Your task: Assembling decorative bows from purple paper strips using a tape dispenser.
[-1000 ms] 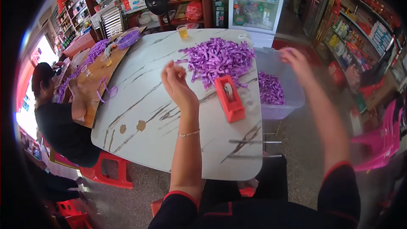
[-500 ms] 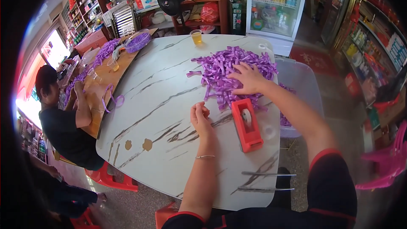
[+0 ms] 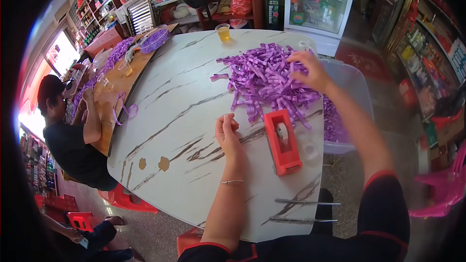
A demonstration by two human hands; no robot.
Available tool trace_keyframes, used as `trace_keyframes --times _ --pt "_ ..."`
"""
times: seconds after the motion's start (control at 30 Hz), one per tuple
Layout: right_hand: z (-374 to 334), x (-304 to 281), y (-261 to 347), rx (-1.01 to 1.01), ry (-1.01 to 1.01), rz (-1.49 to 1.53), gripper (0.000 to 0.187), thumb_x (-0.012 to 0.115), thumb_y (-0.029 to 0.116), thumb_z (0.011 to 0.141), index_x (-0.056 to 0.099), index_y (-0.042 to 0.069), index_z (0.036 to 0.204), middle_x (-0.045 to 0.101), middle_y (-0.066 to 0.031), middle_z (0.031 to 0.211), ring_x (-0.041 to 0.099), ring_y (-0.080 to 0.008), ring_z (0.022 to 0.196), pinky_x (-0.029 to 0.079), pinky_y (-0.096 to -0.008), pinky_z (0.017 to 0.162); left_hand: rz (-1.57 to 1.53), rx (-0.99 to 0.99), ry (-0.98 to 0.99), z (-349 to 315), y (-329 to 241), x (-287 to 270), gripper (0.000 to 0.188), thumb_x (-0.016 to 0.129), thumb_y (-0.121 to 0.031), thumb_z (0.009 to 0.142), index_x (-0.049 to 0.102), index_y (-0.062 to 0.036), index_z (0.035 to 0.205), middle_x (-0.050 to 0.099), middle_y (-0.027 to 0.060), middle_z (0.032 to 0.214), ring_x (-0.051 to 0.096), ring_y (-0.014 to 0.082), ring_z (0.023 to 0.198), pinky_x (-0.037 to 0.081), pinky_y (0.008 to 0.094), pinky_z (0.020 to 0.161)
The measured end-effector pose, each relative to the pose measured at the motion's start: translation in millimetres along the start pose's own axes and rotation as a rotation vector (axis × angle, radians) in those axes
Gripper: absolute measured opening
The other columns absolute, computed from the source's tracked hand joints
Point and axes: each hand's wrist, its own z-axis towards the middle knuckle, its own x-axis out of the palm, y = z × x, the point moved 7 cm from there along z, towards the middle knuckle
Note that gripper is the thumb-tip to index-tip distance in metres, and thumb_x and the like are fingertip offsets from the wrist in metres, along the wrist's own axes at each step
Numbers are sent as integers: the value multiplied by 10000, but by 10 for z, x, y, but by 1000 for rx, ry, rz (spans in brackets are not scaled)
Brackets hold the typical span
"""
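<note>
A loose heap of purple ribbon strips point(image 3: 264, 75) covers the far right of the white marbled table point(image 3: 165, 116). My right hand point(image 3: 312, 73) is over the heap's right side, its bent fingers apart and no strip visibly gripped. Nearer to me, my left hand point(image 3: 227, 130) rests at the table's middle with fingers curled in and thumb against them. Nothing shows in it. Between that hand and the table's right edge stands a red tape dispenser point(image 3: 283, 143) with a roll of clear tape.
A clear plastic bin point(image 3: 349, 102) with more purple strips stands against the table's right edge. A cup of yellow drink point(image 3: 223, 33) is at the far edge. Two metal bars point(image 3: 306, 201) lie near me. A person point(image 3: 68, 131) works at the wooden table point(image 3: 114, 94) on the left.
My right hand has lifted and moved right across the heap, its fingers now more bent. The left hand stays in place. The view has shifted slightly.
</note>
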Motion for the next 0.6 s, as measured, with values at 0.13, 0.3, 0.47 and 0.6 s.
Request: trace_keyframes --times 0.13,0.3,0.47,0.6 --pt "70 -259 -1000 417 -196 -135 252 530 297 815 626 80 900 607 -123 900 573 -255 889 429 -343 780 12 -5 7 -4 -4 -1 178 474 -195 882 540 -38 829 452 -25 680 396 63 637 335 187 592" --pt "59 -45 -2223 815 45 -201 433 388 450 827 632 114 946 612 -136 971 561 -295 947 409 -397 811 31 -37 -6 -30 -13 2 184 467 -197 888 544 -38 836 456 -23 683 408 66 654 337 188 613" --pt "107 248 -2841 1069 294 -187 573 255 549 859 628 149 1031 559 -89 1171 422 -335 1178 204 -547 980 81 -72 -3 -61 -16 22 202 439 -202 904 543 -39 844 461 -16 702 420 70 692 346 196 644" --pt "136 372 -2995 1012 176 -257 653 240 554 830 650 55 923 609 -197 975 542 -371 987 368 -413 877 114 -68 -7 -81 -11 27 201 431 -196 908 544 -41 850 462 -14 710 422 71 697 349 196 652"
